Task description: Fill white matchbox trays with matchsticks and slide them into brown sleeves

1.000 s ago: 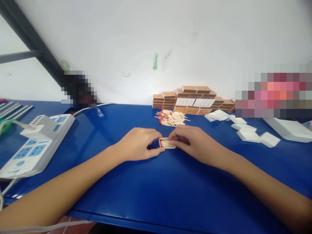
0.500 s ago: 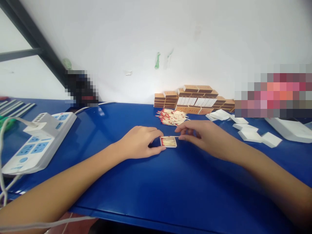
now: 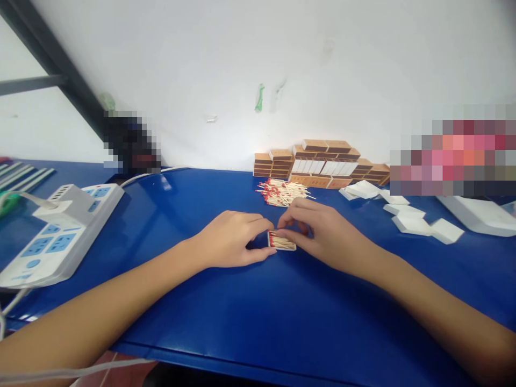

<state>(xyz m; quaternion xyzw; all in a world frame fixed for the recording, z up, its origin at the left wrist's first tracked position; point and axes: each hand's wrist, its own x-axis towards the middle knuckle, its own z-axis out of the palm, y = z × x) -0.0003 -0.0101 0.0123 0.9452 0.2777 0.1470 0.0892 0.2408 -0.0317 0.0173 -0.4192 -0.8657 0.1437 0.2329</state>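
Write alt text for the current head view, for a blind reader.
A person's left hand holds one end of a small tray of red-tipped matches on a blue table, while the right hand has its fingertips over them. Beyond are a match pile and stacked matchboxes; a power strip sits at left.

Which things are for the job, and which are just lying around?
For the job:
- tray, held by the left hand
- matches in it, under the right hand
- match pile behind
- stacked boxes, probably

Just lying around:
- power strip
- white pieces, though I can't be sure
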